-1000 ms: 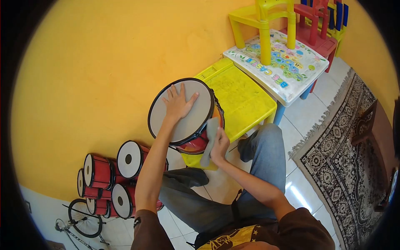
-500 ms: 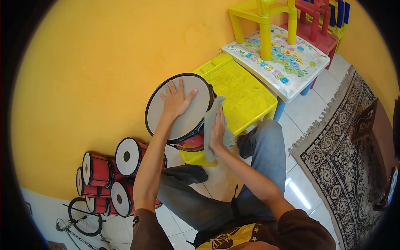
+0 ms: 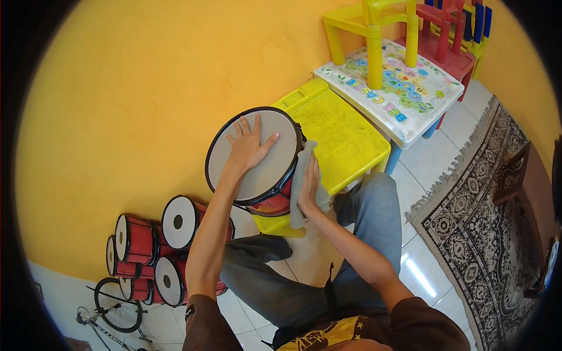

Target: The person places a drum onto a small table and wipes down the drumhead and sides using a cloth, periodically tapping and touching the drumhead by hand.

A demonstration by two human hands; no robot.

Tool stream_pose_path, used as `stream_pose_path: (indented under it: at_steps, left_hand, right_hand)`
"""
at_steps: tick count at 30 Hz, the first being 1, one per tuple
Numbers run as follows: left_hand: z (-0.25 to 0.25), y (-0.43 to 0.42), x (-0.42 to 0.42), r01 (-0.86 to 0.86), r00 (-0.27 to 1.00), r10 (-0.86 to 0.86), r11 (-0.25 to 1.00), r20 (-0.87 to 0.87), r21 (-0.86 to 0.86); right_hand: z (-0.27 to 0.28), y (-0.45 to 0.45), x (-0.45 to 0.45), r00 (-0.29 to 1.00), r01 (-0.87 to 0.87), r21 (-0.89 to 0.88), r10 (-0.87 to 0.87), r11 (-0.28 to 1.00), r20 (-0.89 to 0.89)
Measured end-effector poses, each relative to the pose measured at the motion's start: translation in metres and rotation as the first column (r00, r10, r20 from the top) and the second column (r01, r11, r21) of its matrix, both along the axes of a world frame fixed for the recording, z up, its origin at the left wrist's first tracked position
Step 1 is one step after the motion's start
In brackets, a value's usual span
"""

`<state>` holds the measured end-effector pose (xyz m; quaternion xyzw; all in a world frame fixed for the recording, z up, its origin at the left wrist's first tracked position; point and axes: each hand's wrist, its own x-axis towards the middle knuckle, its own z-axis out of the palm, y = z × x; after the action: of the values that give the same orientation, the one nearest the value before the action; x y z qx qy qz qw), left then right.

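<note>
A red drum (image 3: pixel 273 204) with a black rim and a pale grey head stands tilted on the yellow plastic table. Fingers spread, my left hand (image 3: pixel 250 148) lies flat on the drumhead (image 3: pixel 252 181). At the drum's right side, my right hand (image 3: pixel 309 187) presses a grey-green cloth (image 3: pixel 300 178) against the shell. Its fingers are long and close together, with the palm turned to the cloth. The far side of the drum and part of the cloth behind my hand are hidden.
Several red drums (image 3: pixel 139 240) are stacked at lower left, near a bicycle (image 3: pixel 119 304). The yellow table (image 3: pixel 336 137) adjoins a printed white table (image 3: pixel 433 120) bearing a yellow chair (image 3: pixel 374 52). A patterned rug (image 3: pixel 462 228) covers floor tiles at right. A yellow wall stands behind.
My right hand and the cloth have shifted slightly right and down along the drum's side, showing more red shell. My left hand stays on the drumhead.
</note>
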<state>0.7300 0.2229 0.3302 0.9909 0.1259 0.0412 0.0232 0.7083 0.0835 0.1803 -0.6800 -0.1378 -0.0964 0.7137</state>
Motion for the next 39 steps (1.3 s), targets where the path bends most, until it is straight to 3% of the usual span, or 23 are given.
stream_pose_path:
  at_steps: [2,3,7,10,11,14,17,20,23,26,29,32,38,39]
  left_hand:
    - [-0.002,0.002,-0.001,0.027,1.000,-0.027,1.000,0.004,0.000]
    - [-0.001,0.003,-0.002,0.074,0.997,-0.074,0.997,0.007,0.001]
    - [-0.001,0.010,-0.007,0.206,0.978,-0.206,0.979,0.021,0.007]
    - [-0.001,0.010,-0.008,0.225,0.974,-0.226,0.974,0.036,0.016]
    - [-0.001,0.009,-0.008,0.222,0.974,-0.223,0.975,0.039,0.018]
    - [0.003,0.008,-0.010,0.225,0.973,-0.225,0.974,0.044,0.013]
    - [0.005,0.008,-0.010,0.224,0.973,-0.223,0.975,0.051,-0.005]
    - [0.002,0.010,-0.010,0.245,0.967,-0.246,0.969,0.072,0.018]
    - [0.000,0.011,-0.009,0.234,0.969,-0.235,0.972,0.078,0.013]
    - [0.005,0.006,-0.011,0.219,0.973,-0.220,0.975,0.073,0.023]
    - [0.001,0.007,-0.010,0.227,0.965,-0.228,0.974,0.128,0.018]
    - [0.002,0.002,-0.011,0.207,0.966,-0.205,0.978,0.156,0.004]
    - [-0.003,0.009,-0.009,0.173,0.950,-0.139,0.980,0.280,-0.102]
    - [0.002,0.007,-0.011,0.178,0.933,-0.153,0.983,0.325,-0.047]
  right_hand:
    - [0.010,-0.002,-0.025,1.000,0.029,-0.003,-0.029,1.000,0.006]
    - [0.017,-0.006,-0.043,0.982,0.085,-0.003,-0.084,0.996,0.167]
    - [0.015,0.000,-0.062,0.936,0.162,-0.033,-0.143,0.986,0.321]
    - [0.004,-0.002,-0.028,0.999,0.024,-0.007,-0.024,1.000,-0.023]
    - [-0.002,-0.005,-0.025,1.000,0.009,0.105,-0.011,0.994,0.013]
    - [0.015,-0.009,-0.050,0.992,0.040,-0.009,-0.039,0.999,0.117]
    - [0.015,-0.004,-0.073,0.916,0.102,-0.057,-0.071,0.993,0.396]
    - [0.011,0.005,-0.056,0.921,0.125,-0.025,-0.107,0.992,0.375]
    - [0.014,-0.002,-0.037,0.968,0.028,0.063,-0.043,0.998,0.248]
    - [0.017,-0.003,-0.046,0.986,0.021,0.042,-0.028,0.999,0.164]
    - [0.012,-0.001,-0.072,0.946,0.062,-0.069,-0.037,0.996,0.321]
    - [0.013,0.003,-0.068,0.921,0.054,-0.016,-0.043,0.998,0.386]
    - [0.023,-0.003,-0.049,0.924,0.050,0.014,-0.052,0.999,0.379]
    - [0.028,-0.008,-0.044,0.923,0.042,0.021,-0.047,0.999,0.382]
